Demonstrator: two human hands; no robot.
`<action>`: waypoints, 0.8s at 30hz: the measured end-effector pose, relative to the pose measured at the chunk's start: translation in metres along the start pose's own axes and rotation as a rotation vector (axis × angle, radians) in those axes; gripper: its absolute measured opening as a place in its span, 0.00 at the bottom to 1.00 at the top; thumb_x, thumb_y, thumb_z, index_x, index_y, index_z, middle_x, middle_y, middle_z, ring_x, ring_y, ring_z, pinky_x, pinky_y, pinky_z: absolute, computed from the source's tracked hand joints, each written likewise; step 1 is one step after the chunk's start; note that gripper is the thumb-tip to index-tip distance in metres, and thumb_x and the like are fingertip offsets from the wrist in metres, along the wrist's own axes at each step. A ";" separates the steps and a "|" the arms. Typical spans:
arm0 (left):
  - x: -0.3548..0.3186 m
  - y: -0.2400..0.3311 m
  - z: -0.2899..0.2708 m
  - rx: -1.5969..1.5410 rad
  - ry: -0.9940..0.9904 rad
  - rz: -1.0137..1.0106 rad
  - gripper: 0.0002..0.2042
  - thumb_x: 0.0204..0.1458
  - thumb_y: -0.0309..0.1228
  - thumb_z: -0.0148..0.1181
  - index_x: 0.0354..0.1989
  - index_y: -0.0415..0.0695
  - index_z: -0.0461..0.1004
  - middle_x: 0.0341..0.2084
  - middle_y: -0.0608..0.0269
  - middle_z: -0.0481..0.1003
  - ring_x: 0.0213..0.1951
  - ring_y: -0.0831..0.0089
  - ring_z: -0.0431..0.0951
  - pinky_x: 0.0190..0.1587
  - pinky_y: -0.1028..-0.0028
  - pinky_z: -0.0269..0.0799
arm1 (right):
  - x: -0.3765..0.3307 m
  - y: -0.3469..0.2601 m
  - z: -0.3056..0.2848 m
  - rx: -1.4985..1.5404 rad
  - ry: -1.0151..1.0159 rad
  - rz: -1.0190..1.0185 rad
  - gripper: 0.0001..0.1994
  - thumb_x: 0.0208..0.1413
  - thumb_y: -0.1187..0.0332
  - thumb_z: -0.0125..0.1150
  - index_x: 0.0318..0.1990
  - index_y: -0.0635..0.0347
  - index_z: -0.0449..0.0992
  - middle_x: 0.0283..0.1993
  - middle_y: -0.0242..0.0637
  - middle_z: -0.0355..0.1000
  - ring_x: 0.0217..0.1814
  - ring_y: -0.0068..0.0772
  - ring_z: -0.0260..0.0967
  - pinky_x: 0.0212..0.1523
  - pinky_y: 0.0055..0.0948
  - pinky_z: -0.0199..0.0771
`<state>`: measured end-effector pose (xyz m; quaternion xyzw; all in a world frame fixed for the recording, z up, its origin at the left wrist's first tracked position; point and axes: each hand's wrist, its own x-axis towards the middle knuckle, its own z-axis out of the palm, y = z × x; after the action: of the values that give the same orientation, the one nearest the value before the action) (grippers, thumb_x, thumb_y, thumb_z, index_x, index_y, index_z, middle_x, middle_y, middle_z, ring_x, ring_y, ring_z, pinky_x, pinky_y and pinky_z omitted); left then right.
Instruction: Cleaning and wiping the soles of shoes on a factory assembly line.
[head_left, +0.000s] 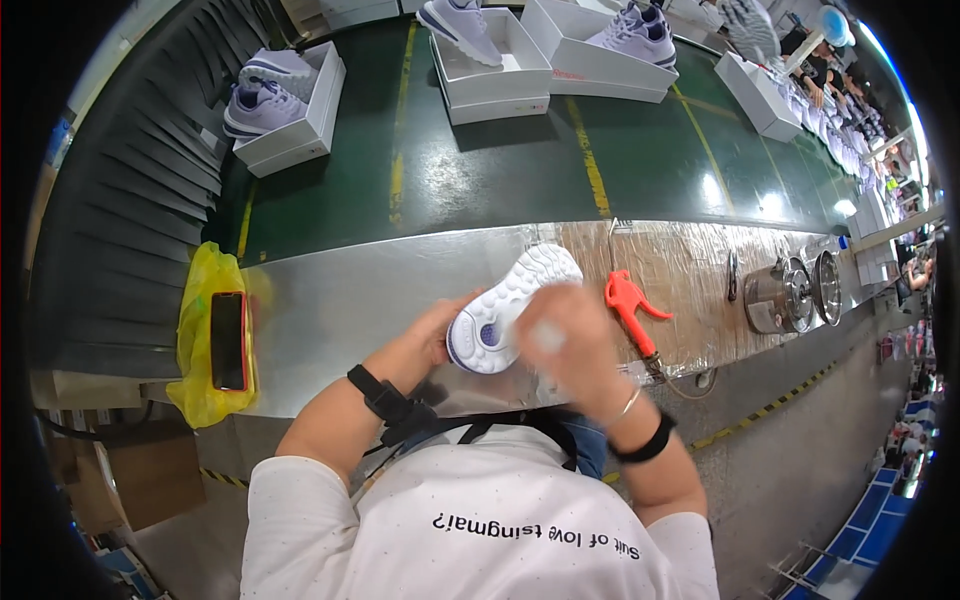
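Observation:
A sneaker [532, 280] is turned sole up over the metal bench, its white tread facing me and a purple patch showing near the heel. My left hand [442, 322] is closed around the heel end of it from the left side. Blurred by motion, my right hand [578, 350] is over the right edge of the sole. Its fingers are bent around a small white thing [547, 336] whose kind I cannot make out. Just right of that hand lies an orange-red air blow gun [630, 305] on the bench.
A metal pot [775, 297] and a dark slim tool [732, 275] are on the bench's right. At left, a phone [229, 340] rests on a yellow plastic bag [200, 330]. Beyond is a green conveyor belt [500, 170] with open shoe boxes [290, 145] holding lilac sneakers [265, 105].

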<state>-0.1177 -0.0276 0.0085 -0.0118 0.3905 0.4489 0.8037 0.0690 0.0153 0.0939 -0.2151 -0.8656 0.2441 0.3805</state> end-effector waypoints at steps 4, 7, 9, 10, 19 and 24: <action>0.003 0.002 0.012 0.034 0.016 -0.020 0.19 0.58 0.42 0.47 0.47 0.38 0.70 0.41 0.54 0.75 0.40 0.66 0.78 0.42 0.64 0.77 | -0.023 -0.004 0.004 0.008 0.093 0.065 0.08 0.36 0.77 0.65 0.24 0.59 0.71 0.32 0.41 0.68 0.36 0.41 0.67 0.35 0.32 0.68; -0.001 0.012 0.012 0.021 0.074 -0.084 0.17 0.56 0.39 0.51 0.44 0.37 0.71 0.39 0.55 0.76 0.38 0.67 0.78 0.42 0.67 0.77 | -0.020 0.053 -0.013 -0.153 0.151 0.227 0.07 0.38 0.75 0.63 0.26 0.59 0.70 0.31 0.41 0.67 0.36 0.42 0.66 0.36 0.35 0.67; -0.007 0.023 0.014 0.082 0.137 -0.013 0.15 0.56 0.38 0.51 0.42 0.37 0.73 0.37 0.56 0.77 0.36 0.68 0.79 0.41 0.67 0.76 | -0.022 0.071 -0.020 -0.219 0.151 0.235 0.07 0.38 0.75 0.63 0.26 0.60 0.70 0.31 0.42 0.67 0.36 0.43 0.66 0.37 0.35 0.67; -0.014 0.038 0.019 0.150 0.122 0.035 0.16 0.56 0.38 0.51 0.41 0.36 0.73 0.36 0.56 0.77 0.35 0.69 0.78 0.40 0.68 0.76 | -0.024 0.075 -0.021 -0.279 0.130 0.265 0.07 0.38 0.75 0.63 0.26 0.60 0.70 0.30 0.42 0.67 0.35 0.43 0.65 0.37 0.35 0.67; -0.031 0.275 0.030 1.248 0.327 1.287 0.10 0.46 0.29 0.59 0.35 0.36 0.72 0.25 0.65 0.73 0.25 0.78 0.70 0.28 0.74 0.67 | -0.057 0.053 0.009 0.084 0.209 0.490 0.07 0.41 0.72 0.63 0.28 0.60 0.70 0.30 0.41 0.68 0.37 0.41 0.66 0.40 0.35 0.67; 0.008 0.335 0.104 2.178 1.044 1.409 0.14 0.41 0.26 0.60 0.39 0.39 0.69 0.33 0.47 0.71 0.44 0.52 0.67 0.56 0.60 0.52 | -0.054 0.035 -0.006 0.029 0.209 0.502 0.06 0.43 0.71 0.61 0.29 0.58 0.70 0.34 0.39 0.66 0.40 0.40 0.65 0.42 0.33 0.66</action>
<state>-0.2961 0.2169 0.1869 0.6433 0.7130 0.1723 -0.2191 0.1137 0.0140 0.0473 -0.4418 -0.7377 0.3196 0.3981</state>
